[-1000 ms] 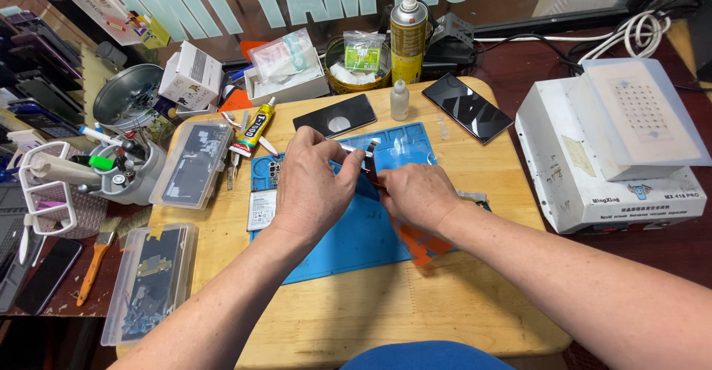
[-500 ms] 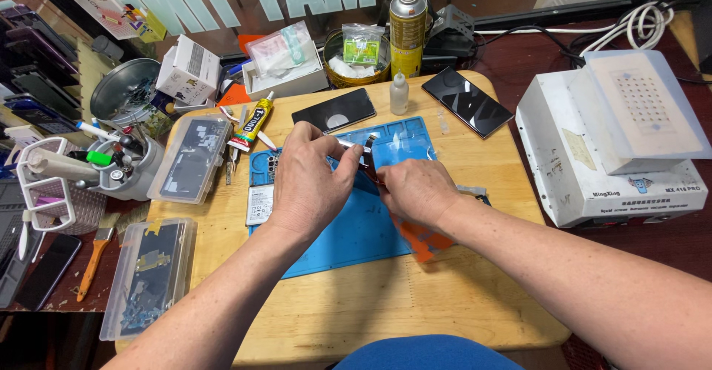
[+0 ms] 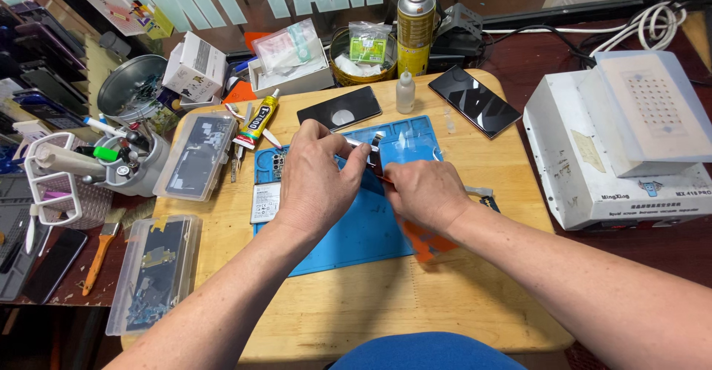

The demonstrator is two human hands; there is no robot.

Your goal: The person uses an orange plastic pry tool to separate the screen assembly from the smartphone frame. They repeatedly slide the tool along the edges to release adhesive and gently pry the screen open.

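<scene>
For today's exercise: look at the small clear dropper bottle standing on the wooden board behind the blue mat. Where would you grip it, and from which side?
Grip the dropper bottle around its round body, below the narrow nozzle, probably coming from the front. It stands upright, and the spray can crowds in behind it, while the black phone lies flat on its right.

blue mat [image 3: 356, 240] on tan wooden board [image 3: 371, 303], white machine [image 3: 615, 155], black phone [image 3: 475, 101]
</scene>
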